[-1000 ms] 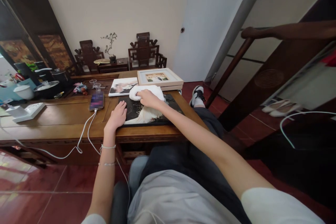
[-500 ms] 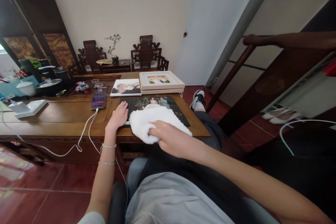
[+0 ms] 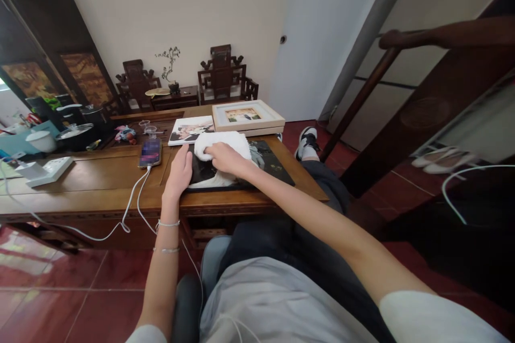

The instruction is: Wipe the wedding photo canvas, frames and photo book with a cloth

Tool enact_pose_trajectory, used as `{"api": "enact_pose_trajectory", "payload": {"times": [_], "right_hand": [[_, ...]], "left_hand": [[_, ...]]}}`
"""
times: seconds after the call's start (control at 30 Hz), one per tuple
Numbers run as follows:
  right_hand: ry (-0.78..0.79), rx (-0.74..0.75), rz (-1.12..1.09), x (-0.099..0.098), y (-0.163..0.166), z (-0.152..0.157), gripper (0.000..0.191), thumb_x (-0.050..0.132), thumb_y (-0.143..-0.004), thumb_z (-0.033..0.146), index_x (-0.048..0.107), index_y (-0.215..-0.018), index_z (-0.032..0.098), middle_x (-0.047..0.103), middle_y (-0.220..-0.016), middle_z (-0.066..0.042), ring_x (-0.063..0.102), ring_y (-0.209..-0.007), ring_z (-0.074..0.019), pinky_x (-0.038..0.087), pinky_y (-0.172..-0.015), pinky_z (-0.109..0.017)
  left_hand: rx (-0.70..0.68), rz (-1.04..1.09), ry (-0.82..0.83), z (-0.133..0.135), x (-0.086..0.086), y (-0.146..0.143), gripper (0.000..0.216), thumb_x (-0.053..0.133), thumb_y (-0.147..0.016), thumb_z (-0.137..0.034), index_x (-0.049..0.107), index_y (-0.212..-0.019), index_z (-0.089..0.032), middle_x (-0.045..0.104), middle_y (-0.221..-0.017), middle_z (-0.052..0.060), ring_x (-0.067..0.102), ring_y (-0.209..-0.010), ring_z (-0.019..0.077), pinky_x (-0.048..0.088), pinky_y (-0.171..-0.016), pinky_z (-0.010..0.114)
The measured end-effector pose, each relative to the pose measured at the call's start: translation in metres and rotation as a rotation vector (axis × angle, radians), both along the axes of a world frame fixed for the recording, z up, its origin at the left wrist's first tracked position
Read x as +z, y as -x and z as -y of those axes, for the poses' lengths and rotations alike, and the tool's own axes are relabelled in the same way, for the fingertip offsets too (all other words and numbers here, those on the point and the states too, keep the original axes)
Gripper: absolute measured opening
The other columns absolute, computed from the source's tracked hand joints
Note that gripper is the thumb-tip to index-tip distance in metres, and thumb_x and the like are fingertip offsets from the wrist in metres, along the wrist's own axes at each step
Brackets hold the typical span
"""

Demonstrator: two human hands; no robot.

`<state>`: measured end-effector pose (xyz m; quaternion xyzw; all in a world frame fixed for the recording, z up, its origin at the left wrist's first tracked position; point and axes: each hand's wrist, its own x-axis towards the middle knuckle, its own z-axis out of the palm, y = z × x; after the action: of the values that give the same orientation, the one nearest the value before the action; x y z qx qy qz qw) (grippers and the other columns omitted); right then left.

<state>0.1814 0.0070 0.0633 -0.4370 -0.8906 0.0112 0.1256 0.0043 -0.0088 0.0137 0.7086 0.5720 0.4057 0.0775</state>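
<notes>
A dark photo panel (image 3: 273,167) lies flat near the front edge of the wooden table, its picture partly covered. Across its far left part lies a fluffy white cloth (image 3: 231,142), and my right hand (image 3: 225,158) grips it with bent fingers, pressing it on the panel. My left hand (image 3: 179,171) rests at the panel's left edge with its fingers stretched out, holding nothing.
Behind the panel are a white-edged photo print (image 3: 191,131) and stacked light wood picture frames (image 3: 249,118). Left of my left hand lies a phone (image 3: 150,151) on a charging cable. A power strip (image 3: 50,171), pots and a lidded white bowl (image 3: 41,141) stand farther left.
My right hand has moved the cloth away from me, from the panel's near edge to its far left part, uncovering the near side. My left hand stays at the left edge.
</notes>
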Motion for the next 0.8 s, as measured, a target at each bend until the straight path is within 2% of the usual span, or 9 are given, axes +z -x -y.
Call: {"api": "enact_pose_trajectory", "payload": {"times": [0.17,0.33,0.47,0.57,0.7,0.8], "right_hand": [[-0.003,0.272,0.038,-0.004,-0.005,0.045,0.036,0.045,-0.076,-0.001,0.071,-0.096,0.014,0.07,-0.101,-0.015,0.061,-0.102,-0.0275,0.042,-0.09,-0.035],[0.064,0.445,0.026,0.002,-0.04,0.08,0.036,0.043,-0.068,-0.004,0.068,-0.085,0.016,0.07,-0.098,-0.012,0.062,-0.1,-0.0256,0.044,-0.089,-0.035],[0.082,0.418,0.002,0.002,-0.072,0.088,0.035,0.042,-0.064,-0.004,0.065,-0.077,0.018,0.069,-0.095,-0.011,0.063,-0.097,-0.0244,0.044,-0.086,-0.033],[0.088,0.346,-0.003,0.0,-0.091,0.083,0.034,0.042,-0.064,-0.003,0.065,-0.078,0.017,0.069,-0.09,-0.01,0.063,-0.091,-0.0238,0.044,-0.082,-0.031],[0.064,0.223,-0.001,-0.003,-0.1,0.057,0.038,0.042,-0.066,-0.001,0.07,-0.086,0.015,0.072,-0.092,-0.012,0.064,-0.091,-0.0246,0.043,-0.083,-0.031],[0.06,0.125,-0.05,-0.005,-0.089,0.026,0.042,0.042,-0.067,0.0,0.072,-0.094,0.013,0.074,-0.102,-0.014,0.064,-0.098,-0.0263,0.043,-0.086,-0.03]], "left_hand": [[0.038,0.122,-0.01,0.006,0.006,-0.005,0.058,0.019,-0.104,-0.044,0.05,-0.142,-0.012,0.051,-0.149,0.011,0.045,-0.141,0.0198,0.032,-0.119,0.032],[0.032,0.071,0.089,0.008,0.006,-0.007,0.056,0.021,-0.104,-0.041,0.053,-0.14,-0.012,0.051,-0.15,0.011,0.044,-0.142,0.0202,0.029,-0.12,0.033],[0.011,-0.03,0.266,0.006,0.001,-0.006,0.054,0.028,-0.103,-0.042,0.053,-0.139,-0.011,0.042,-0.154,0.014,0.032,-0.148,0.023,0.025,-0.121,0.037],[-0.005,-0.083,0.265,0.004,-0.003,-0.005,0.05,0.029,-0.103,-0.04,0.057,-0.136,-0.014,0.041,-0.156,0.012,0.03,-0.149,0.0225,0.023,-0.122,0.039],[0.004,-0.128,0.233,0.0,-0.007,-0.003,0.048,0.032,-0.102,-0.037,0.056,-0.136,-0.013,0.042,-0.155,0.013,0.032,-0.148,0.0233,0.025,-0.122,0.041],[0.005,-0.164,0.18,-0.002,-0.009,-0.002,0.045,0.037,-0.101,-0.031,0.058,-0.135,-0.011,0.046,-0.152,0.015,0.037,-0.146,0.0242,0.03,-0.12,0.042]]}}
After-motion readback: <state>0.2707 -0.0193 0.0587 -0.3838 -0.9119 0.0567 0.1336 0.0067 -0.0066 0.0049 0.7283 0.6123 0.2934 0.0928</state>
